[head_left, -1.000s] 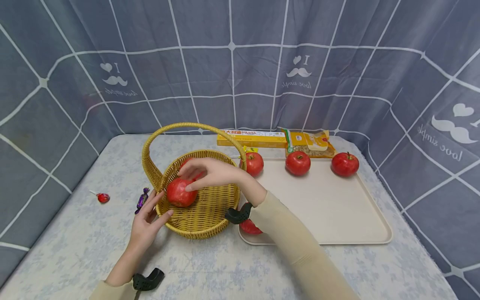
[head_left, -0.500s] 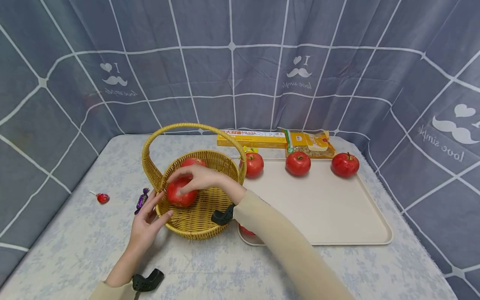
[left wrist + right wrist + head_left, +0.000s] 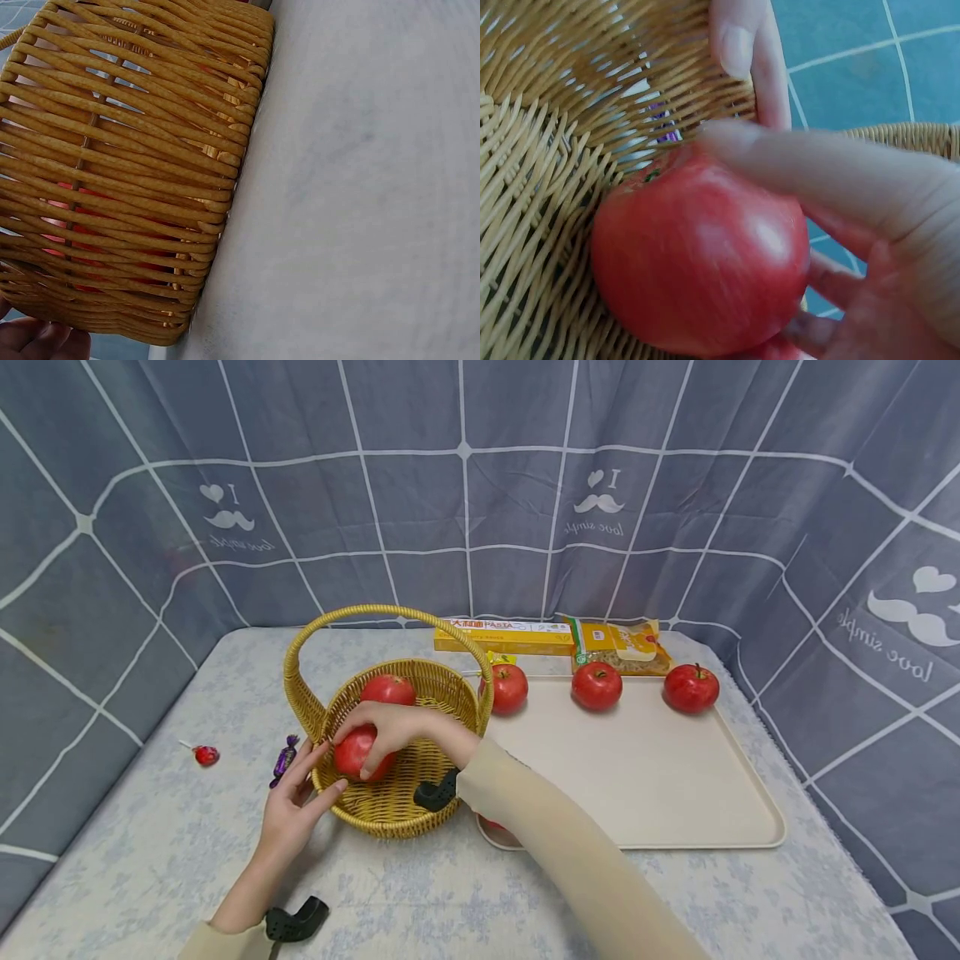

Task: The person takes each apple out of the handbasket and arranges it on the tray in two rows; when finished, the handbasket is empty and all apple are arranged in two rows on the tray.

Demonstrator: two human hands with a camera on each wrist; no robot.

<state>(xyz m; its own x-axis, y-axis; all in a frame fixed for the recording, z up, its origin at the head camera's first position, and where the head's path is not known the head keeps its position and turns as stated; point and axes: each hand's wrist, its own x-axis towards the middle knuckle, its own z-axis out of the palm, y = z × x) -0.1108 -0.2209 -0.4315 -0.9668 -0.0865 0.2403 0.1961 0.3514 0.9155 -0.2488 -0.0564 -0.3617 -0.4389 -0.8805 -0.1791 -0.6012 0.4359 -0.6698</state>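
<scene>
Tray [image 3: 675, 768] apple [image 3: 491, 822] mostly hidden by right sleeve [image 3: 570, 843]; right hand [image 3: 390, 727] angled down, fingers clamped round basket apple [image 3: 352, 750], left hand [image 3: 292, 806] gripping basket rim [image 3: 397, 829].

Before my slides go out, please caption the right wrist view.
Right hand grips a red apple inside a wicker basket.

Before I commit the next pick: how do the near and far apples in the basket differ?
The near apple is held by the right grip; the far apple is not. The near apple lies right beside the left grip, the far apple farther from it. Both are red and inside the basket.
</scene>
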